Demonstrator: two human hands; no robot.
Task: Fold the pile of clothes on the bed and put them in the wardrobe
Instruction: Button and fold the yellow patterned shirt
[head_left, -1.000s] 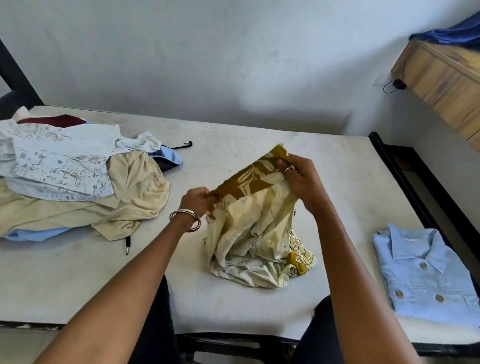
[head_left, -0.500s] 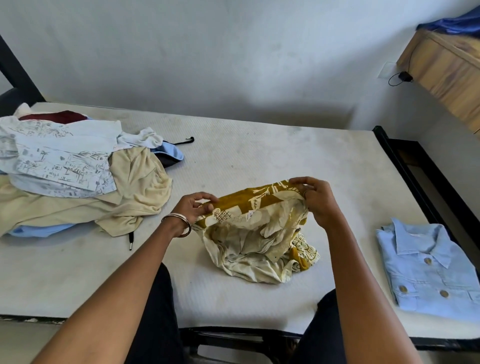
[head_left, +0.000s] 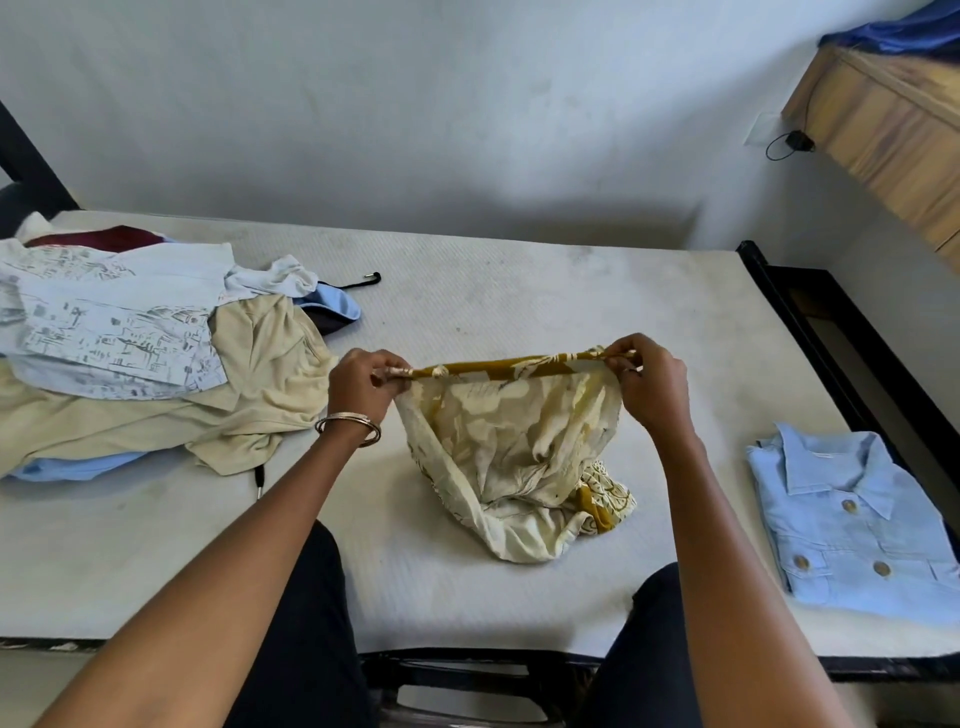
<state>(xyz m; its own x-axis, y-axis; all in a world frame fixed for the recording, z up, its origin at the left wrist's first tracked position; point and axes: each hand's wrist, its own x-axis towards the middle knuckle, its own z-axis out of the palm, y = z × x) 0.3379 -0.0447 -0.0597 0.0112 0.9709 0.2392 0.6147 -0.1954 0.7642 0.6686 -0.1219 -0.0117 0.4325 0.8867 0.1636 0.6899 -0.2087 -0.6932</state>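
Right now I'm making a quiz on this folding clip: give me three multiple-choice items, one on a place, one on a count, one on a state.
1. Where does the folded blue shirt lie on the bed?
A. on the person's right
B. on the unfolded pile
C. under the yellow cloth

2. How many of its buttons show?
A. one
B. three
C. six

3. How is the yellow patterned cloth held?
A. dropped flat
B. by one hand
C. top edge stretched between both hands

Answers: 1 A, it lies alone near the right edge; 2 B, three brown buttons show; 3 C, left hand and right hand each pinch an end.

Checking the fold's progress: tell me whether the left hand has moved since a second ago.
Yes. The left hand has moved left, toward the pile of clothes, pulling the yellow cloth wider.
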